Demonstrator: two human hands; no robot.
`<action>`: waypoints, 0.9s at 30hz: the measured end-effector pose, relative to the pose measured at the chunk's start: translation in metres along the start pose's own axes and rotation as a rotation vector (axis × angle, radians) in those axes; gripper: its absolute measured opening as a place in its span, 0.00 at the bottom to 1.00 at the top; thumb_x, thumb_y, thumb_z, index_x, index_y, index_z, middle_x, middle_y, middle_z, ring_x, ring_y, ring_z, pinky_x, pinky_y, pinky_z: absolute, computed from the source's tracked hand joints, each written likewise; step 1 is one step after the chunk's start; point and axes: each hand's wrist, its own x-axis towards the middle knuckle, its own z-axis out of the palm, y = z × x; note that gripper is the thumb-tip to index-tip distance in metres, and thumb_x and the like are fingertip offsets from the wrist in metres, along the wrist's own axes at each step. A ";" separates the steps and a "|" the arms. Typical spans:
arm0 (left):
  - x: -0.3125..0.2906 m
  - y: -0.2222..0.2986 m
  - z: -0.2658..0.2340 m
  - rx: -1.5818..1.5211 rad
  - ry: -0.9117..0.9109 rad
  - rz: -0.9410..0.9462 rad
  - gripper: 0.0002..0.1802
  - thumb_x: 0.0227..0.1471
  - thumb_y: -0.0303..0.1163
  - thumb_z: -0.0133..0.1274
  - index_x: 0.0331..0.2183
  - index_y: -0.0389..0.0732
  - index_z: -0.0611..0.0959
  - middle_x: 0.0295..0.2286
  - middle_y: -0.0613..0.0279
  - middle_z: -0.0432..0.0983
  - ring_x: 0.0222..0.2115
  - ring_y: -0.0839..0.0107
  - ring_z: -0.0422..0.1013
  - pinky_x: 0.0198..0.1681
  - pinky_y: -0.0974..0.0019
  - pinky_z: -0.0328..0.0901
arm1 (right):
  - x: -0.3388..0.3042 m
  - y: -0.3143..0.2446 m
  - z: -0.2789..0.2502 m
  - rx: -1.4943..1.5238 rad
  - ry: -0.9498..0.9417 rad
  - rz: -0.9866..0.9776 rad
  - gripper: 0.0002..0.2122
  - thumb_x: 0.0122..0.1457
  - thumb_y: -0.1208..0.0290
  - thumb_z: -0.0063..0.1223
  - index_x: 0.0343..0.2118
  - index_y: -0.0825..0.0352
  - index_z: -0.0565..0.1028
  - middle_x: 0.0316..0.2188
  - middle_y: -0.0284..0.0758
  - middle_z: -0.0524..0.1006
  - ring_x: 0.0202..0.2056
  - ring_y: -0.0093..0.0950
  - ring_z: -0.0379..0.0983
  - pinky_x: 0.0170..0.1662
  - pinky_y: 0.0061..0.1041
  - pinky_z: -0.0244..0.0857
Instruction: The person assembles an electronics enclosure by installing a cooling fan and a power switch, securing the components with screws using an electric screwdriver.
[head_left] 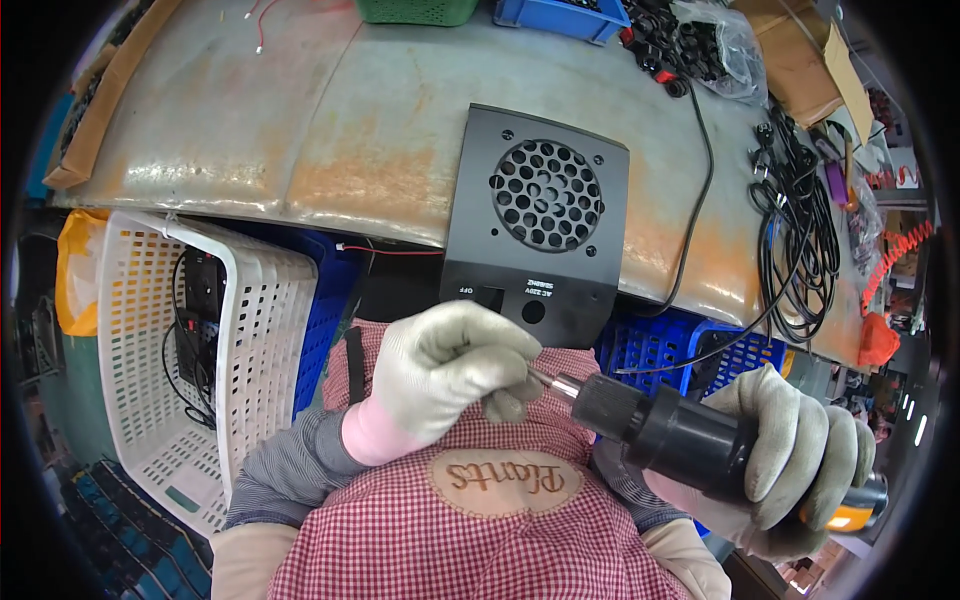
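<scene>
My right hand (800, 460), in a grey-white glove, wraps round a black power screwdriver (690, 440) that points left, its rear end orange. The thin metal bit (550, 382) reaches the fingertips of my left hand (455, 365). That gloved hand is closed in a pinch at the bit's tip; whatever small thing it may hold there is hidden. Just beyond my hands, a dark grey metal housing (545, 200) rests on the table's near edge. It has a round grille of holes (547, 195), a rectangular slot (489, 298) and a round hole (534, 313) on its front flange.
Below the metal table (350, 150), a white basket (260, 340) with black parts stands left, and a blue basket (650, 350) right. Coiled black cables (800, 220) lie on the table's right. A green basket (415, 8) and blue bin (565, 18) sit at the back.
</scene>
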 end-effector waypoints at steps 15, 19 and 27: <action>0.007 0.007 -0.054 0.843 0.147 0.013 0.16 0.47 0.35 0.60 0.35 0.34 0.80 0.28 0.58 0.75 0.21 0.74 0.71 0.26 0.72 0.67 | 0.038 0.065 -0.018 -0.201 -0.478 0.201 0.23 0.54 0.70 0.57 0.52 0.69 0.66 0.30 0.29 0.72 0.21 0.20 0.68 0.24 0.20 0.64; 0.021 0.015 -0.047 0.679 0.053 -0.199 0.16 0.51 0.34 0.57 0.38 0.32 0.80 0.27 0.59 0.76 0.22 0.77 0.70 0.26 0.73 0.66 | 0.041 0.077 -0.017 -0.209 -0.489 0.250 0.23 0.54 0.70 0.58 0.52 0.69 0.66 0.30 0.29 0.72 0.21 0.20 0.69 0.23 0.20 0.64; 0.026 -0.001 -0.044 0.481 0.124 -0.286 0.12 0.55 0.31 0.54 0.27 0.30 0.80 0.13 0.69 0.65 0.18 0.88 0.58 0.18 0.74 0.57 | 0.044 0.092 -0.016 -0.235 -0.474 0.349 0.23 0.53 0.71 0.60 0.51 0.68 0.65 0.29 0.30 0.72 0.21 0.20 0.70 0.22 0.20 0.65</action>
